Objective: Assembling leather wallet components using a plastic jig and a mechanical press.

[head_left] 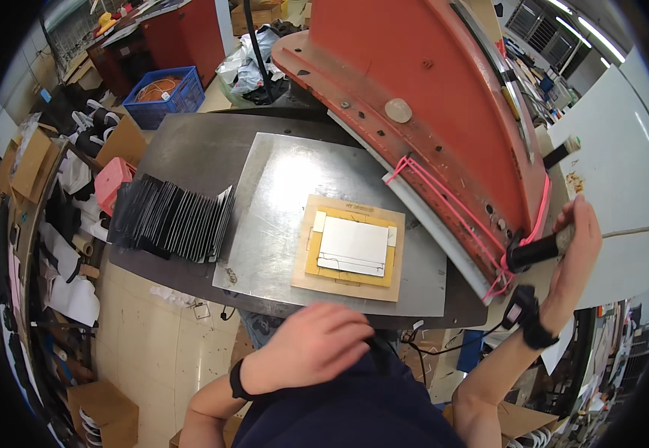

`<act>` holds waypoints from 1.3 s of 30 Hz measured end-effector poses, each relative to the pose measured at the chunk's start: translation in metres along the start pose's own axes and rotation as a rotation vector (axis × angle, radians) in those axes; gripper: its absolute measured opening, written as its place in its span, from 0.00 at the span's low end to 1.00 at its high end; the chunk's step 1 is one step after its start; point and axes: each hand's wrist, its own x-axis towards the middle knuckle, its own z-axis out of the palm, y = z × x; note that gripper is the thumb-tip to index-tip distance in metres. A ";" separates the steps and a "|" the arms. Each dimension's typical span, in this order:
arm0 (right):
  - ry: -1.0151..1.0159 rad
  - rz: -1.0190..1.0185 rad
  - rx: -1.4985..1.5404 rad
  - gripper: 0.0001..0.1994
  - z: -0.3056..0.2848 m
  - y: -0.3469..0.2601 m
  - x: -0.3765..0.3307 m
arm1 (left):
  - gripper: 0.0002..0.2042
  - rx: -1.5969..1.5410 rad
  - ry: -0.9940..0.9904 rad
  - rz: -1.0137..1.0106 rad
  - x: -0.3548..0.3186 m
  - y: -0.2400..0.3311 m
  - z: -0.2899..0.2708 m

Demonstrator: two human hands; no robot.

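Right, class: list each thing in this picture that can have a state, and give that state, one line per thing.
Right hand: closed around the black handle.
Black handle: gripped, at the red press arm's end.
Red press arm: swung beside the die, not over it.
Left hand: curled, at the table's near edge.
White sheet: flat on the wooden die board.
Wooden die board: flat on the metal plate.
Black pieces: stacked, fanned on edge.
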 end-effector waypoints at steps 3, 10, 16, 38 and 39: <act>-0.054 -0.046 -0.054 0.15 -0.001 -0.034 -0.052 | 0.16 -0.052 -0.309 0.239 0.022 0.010 0.012; -0.467 -0.042 0.214 0.28 -0.038 -0.008 -0.050 | 0.34 -0.156 -0.076 0.289 0.070 0.036 0.018; 0.066 -0.062 0.147 0.25 -0.035 0.075 0.040 | 0.40 -0.739 -0.079 0.230 0.067 0.044 -0.007; -0.377 -0.040 0.792 0.21 -0.005 0.041 -0.024 | 0.41 -0.790 0.096 0.037 0.020 0.025 -0.071; -0.372 -0.036 0.791 0.22 -0.003 0.040 -0.026 | 0.41 -0.815 0.089 -0.006 0.021 0.028 -0.072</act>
